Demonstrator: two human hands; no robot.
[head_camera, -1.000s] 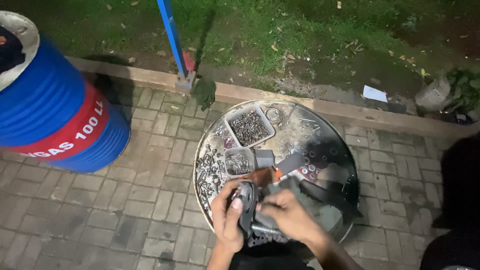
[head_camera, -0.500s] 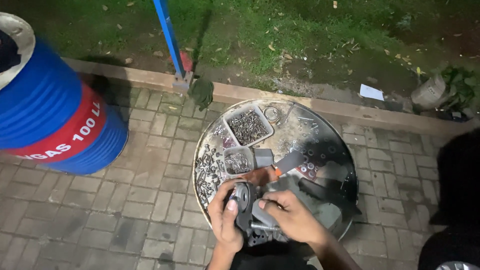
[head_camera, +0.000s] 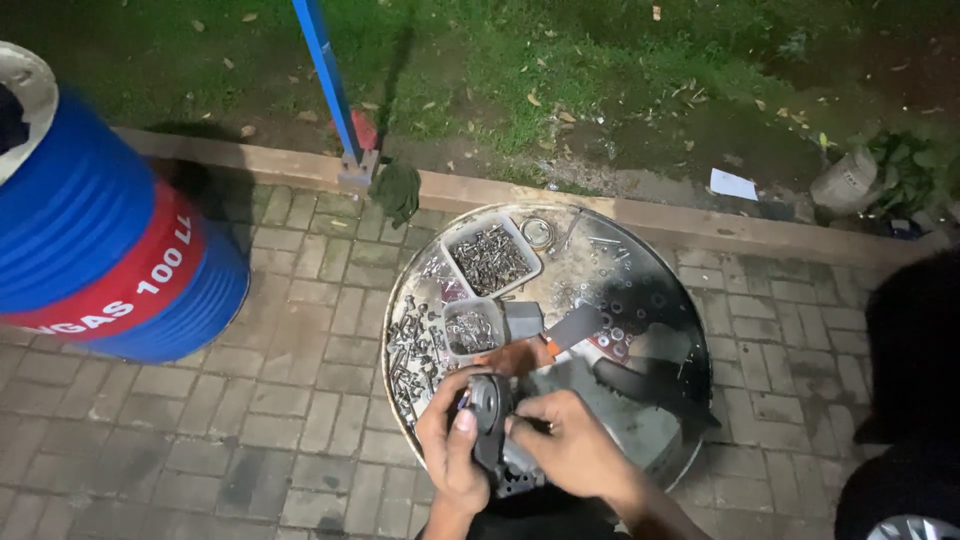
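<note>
Down low, a dark round metal part (head_camera: 492, 425) sits between the left hand (head_camera: 450, 450), whose thumb presses on it, and the right hand (head_camera: 572, 447), fingers curled around it, above a round metal tray (head_camera: 660, 300) with two tubs of screws (head_camera: 488, 258).

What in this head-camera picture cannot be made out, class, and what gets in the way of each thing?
- Dark part held in the left hand and right hand: fingers cover most of it, so its kind is unclear.
- Blue drum: cut off by the left edge.
- Screws in the larger tub: too small to tell apart.
- Dark shape at right: unlit, cut off by the edge.
</note>
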